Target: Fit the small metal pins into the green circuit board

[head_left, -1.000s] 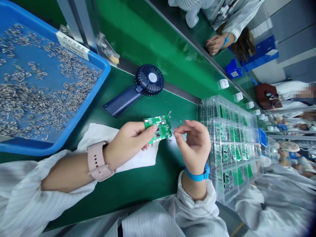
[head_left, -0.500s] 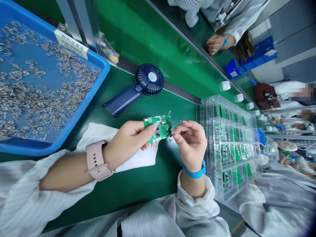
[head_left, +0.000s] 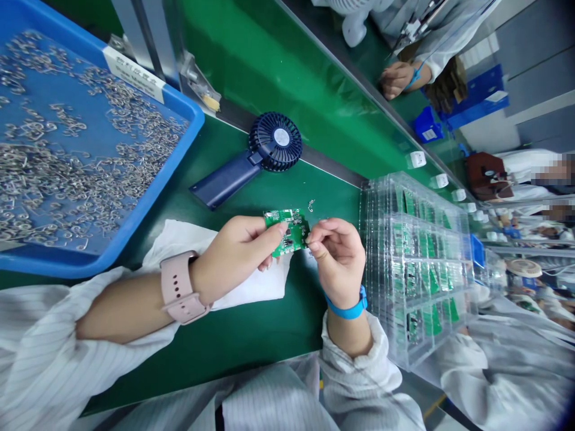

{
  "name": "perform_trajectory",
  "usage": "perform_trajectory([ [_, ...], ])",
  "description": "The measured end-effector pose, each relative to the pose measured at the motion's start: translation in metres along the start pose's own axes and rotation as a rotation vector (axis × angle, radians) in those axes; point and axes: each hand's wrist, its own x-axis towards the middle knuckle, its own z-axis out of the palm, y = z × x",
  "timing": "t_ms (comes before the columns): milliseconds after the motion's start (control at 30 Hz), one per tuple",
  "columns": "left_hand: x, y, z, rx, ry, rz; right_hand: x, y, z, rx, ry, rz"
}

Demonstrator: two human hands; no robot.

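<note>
Green printed circuit board, held above a white cloth on the green surface. Left hand: grip closed on the board's near edge. Right hand: grip closed, pinching the board's far edge; any small part there is too small to tell. A small wire clip lies near the board. Beyond: navy handheld fan; blue tray of metal clips; clear compartmented case of boards, right of the right hand.
</note>
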Motion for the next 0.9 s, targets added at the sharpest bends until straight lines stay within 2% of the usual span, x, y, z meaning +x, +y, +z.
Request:
perform_trajectory([
  [333,0.0001,-0.003,-0.0004,-0.023,0.032,-0.01,0.0,0.0068,0.0067,0.095,-0.012,0.001],
  [500,0.0007,-0.0041,-0.0003,-0.018,0.048,-0.004,-0.0014,0.007,0.0067,-0.005,0.027,-0.026],
  [700,0.0002,-0.0042,0.0003,0.009,0.06,0.021,-0.0042,-0.0002,0.005,-0.218,0.001,-0.057],
  [900,0.0005,-0.0017,0.0004,0.001,0.08,0.002,-0.0006,0.0029,0.0063,-0.153,0.007,-0.081],
])
